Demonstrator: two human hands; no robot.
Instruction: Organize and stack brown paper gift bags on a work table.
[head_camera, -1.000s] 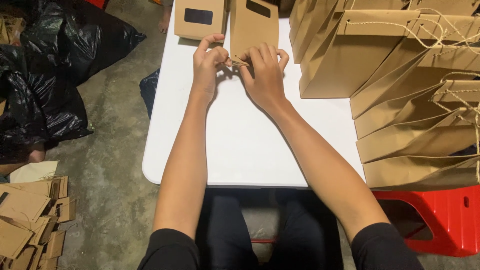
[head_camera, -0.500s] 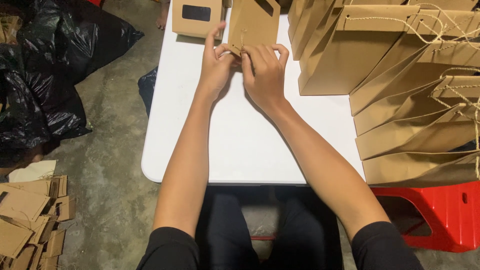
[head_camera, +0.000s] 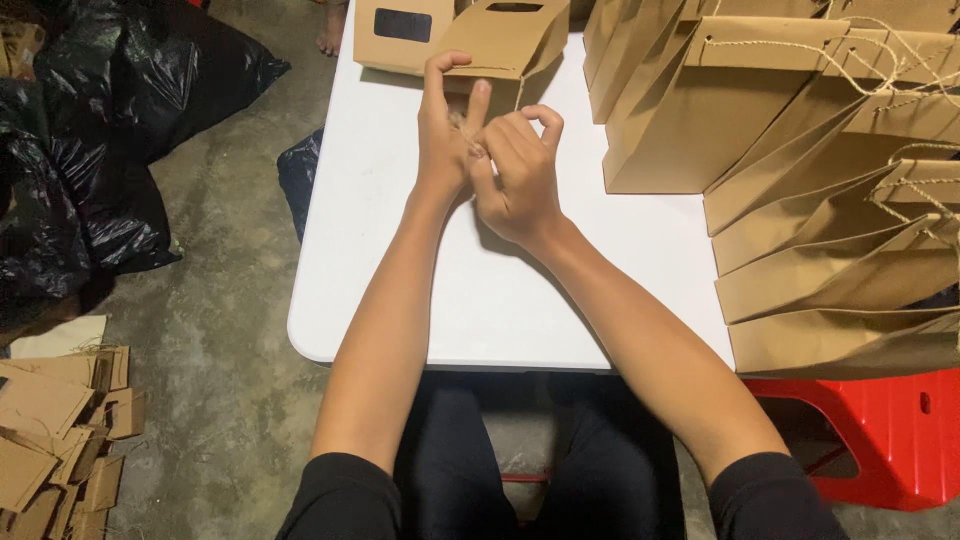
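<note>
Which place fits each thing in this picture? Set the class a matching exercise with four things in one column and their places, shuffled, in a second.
Things:
1. thin brown twine
2. row of brown paper bags with cord handles
3. black plastic sacks
4. red plastic stool

Places:
A. on the floor, left of the white table
B. under the table's right near corner
C. pinched between the left hand and right hand
D. lying along the table's right side

Pairs: 1-C, 2-D, 3-A, 4-B
</note>
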